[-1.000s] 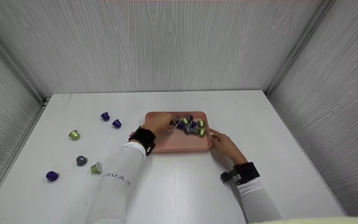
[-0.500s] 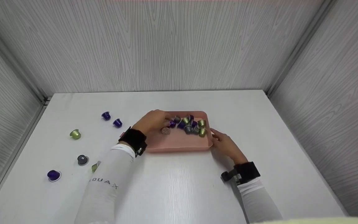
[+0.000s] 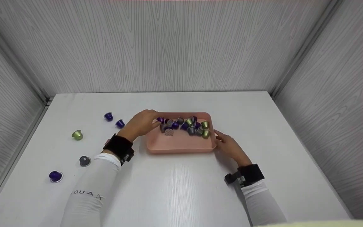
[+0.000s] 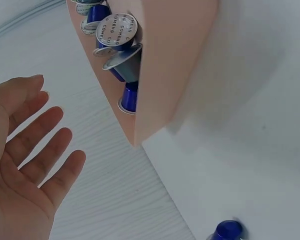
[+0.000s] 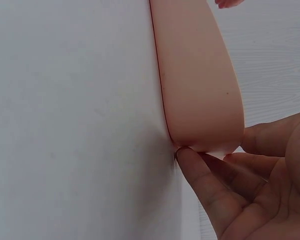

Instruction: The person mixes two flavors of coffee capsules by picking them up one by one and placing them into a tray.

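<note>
At the centre of the white desk (image 3: 181,186) sits a pink tray (image 3: 181,145), the landmark for all that follows. Largest first: the desk carries everything; the tray comes next, shallow and round-cornered, its far half filled with a heap of coffee capsules (image 3: 186,125) in violet, green and grey, crowded toward the far rim. The right hand (image 3: 230,147) rests against the tray's near right corner; in the right wrist view its fingertips (image 5: 189,159) press the rim, which seems to steady the tray against sliding. The left hand (image 3: 140,123) hovers at the tray's far left corner, fingers spread and relaxed, holding nothing; the left wrist view shows the empty palm (image 4: 20,165) just outside the tray wall. Left of the tray, loose capsules lie apart on the desk: two violet capsules (image 3: 114,119) nearest, a green capsule (image 3: 77,135) farther out, then a grey capsule (image 3: 84,161) and a lone violet capsule (image 3: 55,176) toward the near left edge.
</note>
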Demonstrator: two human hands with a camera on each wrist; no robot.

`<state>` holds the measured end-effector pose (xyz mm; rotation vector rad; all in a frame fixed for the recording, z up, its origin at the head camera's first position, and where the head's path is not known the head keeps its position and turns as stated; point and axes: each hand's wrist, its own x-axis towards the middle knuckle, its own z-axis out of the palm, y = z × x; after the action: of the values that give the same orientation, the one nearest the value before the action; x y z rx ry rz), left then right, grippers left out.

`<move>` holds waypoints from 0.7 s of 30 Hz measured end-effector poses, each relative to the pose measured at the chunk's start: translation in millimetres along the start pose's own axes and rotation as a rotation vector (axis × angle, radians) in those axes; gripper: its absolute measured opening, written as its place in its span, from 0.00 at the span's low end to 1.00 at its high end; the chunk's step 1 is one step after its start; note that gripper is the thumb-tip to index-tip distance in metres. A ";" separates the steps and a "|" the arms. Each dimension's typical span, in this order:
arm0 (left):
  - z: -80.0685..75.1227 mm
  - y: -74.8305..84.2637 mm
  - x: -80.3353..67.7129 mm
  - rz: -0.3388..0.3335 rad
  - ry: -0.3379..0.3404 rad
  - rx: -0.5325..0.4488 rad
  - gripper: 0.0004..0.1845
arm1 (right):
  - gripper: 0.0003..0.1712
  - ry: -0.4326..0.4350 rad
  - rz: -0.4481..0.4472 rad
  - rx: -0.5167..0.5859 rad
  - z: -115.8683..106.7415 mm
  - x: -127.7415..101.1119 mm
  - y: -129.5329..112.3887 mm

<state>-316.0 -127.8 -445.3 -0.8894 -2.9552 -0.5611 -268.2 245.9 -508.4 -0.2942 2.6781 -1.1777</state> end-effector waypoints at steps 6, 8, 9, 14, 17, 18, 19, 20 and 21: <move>1.9 -24.1 -11.2 -0.029 0.046 0.018 0.25 | 0.30 0.003 0.023 -0.033 0.4 1.4 0.3; 3.2 -32.2 -14.9 -0.056 0.056 0.025 0.28 | 0.30 0.007 0.021 -0.036 0.5 0.8 0.3; 3.8 -36.1 -16.7 -0.069 0.060 0.028 0.30 | 0.30 0.008 0.024 -0.035 0.4 0.6 0.2; 7.7 -55.8 -22.6 -0.150 0.073 0.038 0.38 | 0.30 0.005 0.027 -0.023 -0.1 0.4 0.1; 9.7 -65.7 -25.8 -0.206 0.072 0.017 0.42 | 0.30 0.002 0.033 -0.008 0.1 -0.1 -0.1; 10.0 -68.3 -27.0 -0.227 0.071 0.005 0.43 | 0.30 0.003 0.030 -0.007 0.1 -0.5 -0.2; 10.4 -70.8 -28.4 -0.245 0.069 -0.002 0.44 | 0.30 0.003 0.031 0.006 0.2 -1.0 -0.1; 10.8 -73.1 -30.0 -0.265 0.066 -0.011 0.45 | 0.30 0.002 0.028 0.009 0.4 -1.1 0.6; 11.2 -75.3 -31.5 -0.281 0.065 -0.014 0.46 | 0.30 0.000 0.022 0.016 0.4 -1.3 1.4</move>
<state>-328.8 -199.3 -484.4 -0.4473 -3.0379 -0.6051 -267.0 246.9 -509.6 -0.2608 2.6640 -1.1918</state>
